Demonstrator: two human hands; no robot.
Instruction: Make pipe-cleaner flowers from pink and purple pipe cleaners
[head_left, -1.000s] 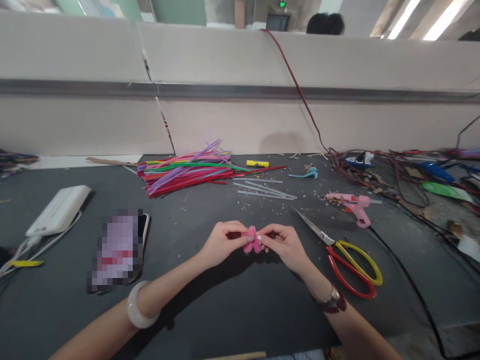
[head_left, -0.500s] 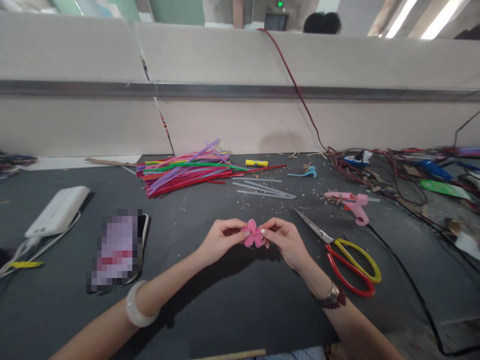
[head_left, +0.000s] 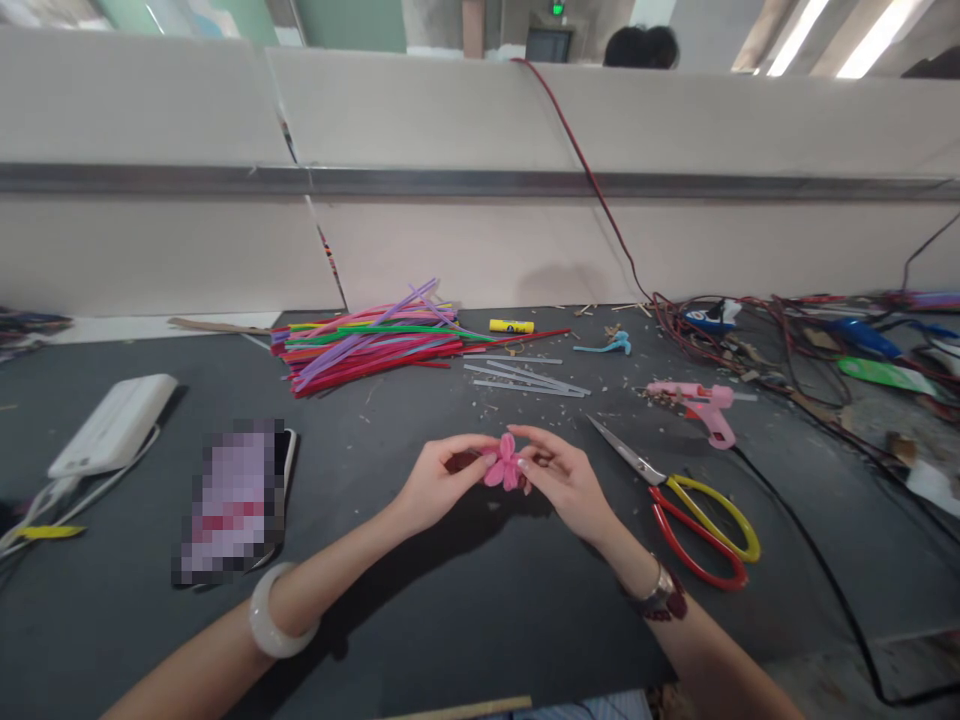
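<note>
A small pink pipe-cleaner flower [head_left: 505, 465] sits between my hands above the dark tabletop [head_left: 465, 625]. My left hand [head_left: 442, 482] holds its stem end, with a dark red bit showing inside the fingers. My right hand [head_left: 561, 478] pinches the flower from the other side, thumb on the petals and index finger raised over them. Part of the flower is hidden by my fingertips. Red-and-yellow-handled scissors [head_left: 679, 510] lie open just right of my right hand, not touching it.
A pile of coloured pipe cleaners [head_left: 367, 350], clear glue sticks [head_left: 525, 376] and a pink glue gun [head_left: 701, 405] lie ahead. A blurred phone [head_left: 232, 500] and white power bank [head_left: 112, 425] sit left. Tangled wires [head_left: 757, 350] cover the right, below a partition wall [head_left: 450, 120].
My right hand's fingers have lifted and spread a little over the flower, and the flower has turned slightly and risen. My hands remain together on it.
</note>
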